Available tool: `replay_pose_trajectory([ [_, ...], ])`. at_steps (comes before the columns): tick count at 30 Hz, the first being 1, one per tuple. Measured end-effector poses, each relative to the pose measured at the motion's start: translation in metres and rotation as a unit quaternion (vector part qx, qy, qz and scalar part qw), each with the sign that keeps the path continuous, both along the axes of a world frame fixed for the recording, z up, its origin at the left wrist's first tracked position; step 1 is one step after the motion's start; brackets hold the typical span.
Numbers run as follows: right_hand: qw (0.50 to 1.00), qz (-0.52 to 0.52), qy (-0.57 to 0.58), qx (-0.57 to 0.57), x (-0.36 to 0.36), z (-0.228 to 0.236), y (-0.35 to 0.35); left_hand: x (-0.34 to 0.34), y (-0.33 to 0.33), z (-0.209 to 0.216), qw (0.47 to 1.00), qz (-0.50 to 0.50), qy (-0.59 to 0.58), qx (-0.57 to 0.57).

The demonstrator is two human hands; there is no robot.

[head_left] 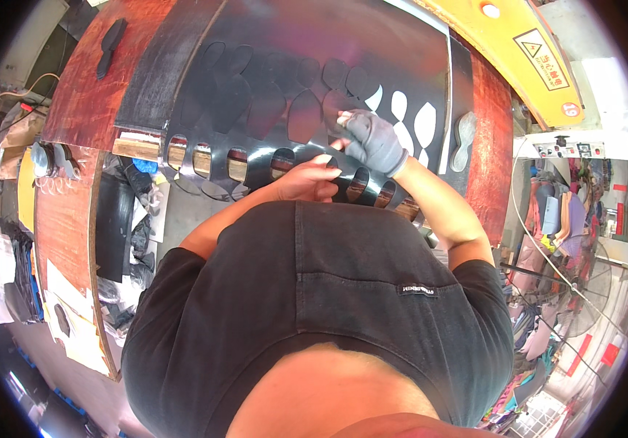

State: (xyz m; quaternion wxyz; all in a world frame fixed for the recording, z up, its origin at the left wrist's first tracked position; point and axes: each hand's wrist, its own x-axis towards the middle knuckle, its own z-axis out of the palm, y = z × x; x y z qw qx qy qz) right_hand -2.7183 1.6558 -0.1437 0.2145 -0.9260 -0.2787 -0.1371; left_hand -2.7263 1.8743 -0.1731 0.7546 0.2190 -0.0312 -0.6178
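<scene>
A large black sheet [255, 44] covers the work table, with rows of sole-shaped cut-outs across it. Its near part is punched through with holes and curves down over the table's front edge. My left hand [306, 181], bare, is closed at that near edge, gripping the sheet between thumb and fingers. Just right of it and a little farther, my right hand [376, 142], in a grey glove with bare fingertips, is curled over the sheet. What its fingers hold, if anything, is hidden. White shoe-sole shapes [425, 124] show through cut-outs at the right.
A grey sole-shaped piece [465, 139] lies on the table's right side, a dark one [112, 47] at the far left. A yellow machine beam [525, 51] spans the far right. A reddish side board [66, 219] with papers stands left; hanging coloured pieces [562, 212] are at right.
</scene>
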Motion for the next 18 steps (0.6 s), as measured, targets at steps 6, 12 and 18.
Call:
replay_pose_trajectory([
  [6, 0.942, -0.292, -0.034, 0.163, 0.065, 0.052, -0.030, 0.001, 0.039, 0.018, 0.985, -0.005, -0.140, 0.096],
  [12, 0.896, -0.302, -0.130, 0.298, 0.109, 0.120, -0.051, -0.001, 0.084, -0.003, 0.968, 0.148, -0.012, 0.200],
  [18, 0.998, -0.056, -0.011, 0.001, 0.046, 0.035, 0.048, 0.009, 0.057, -0.020, 0.987, 0.121, 0.074, 0.073],
])
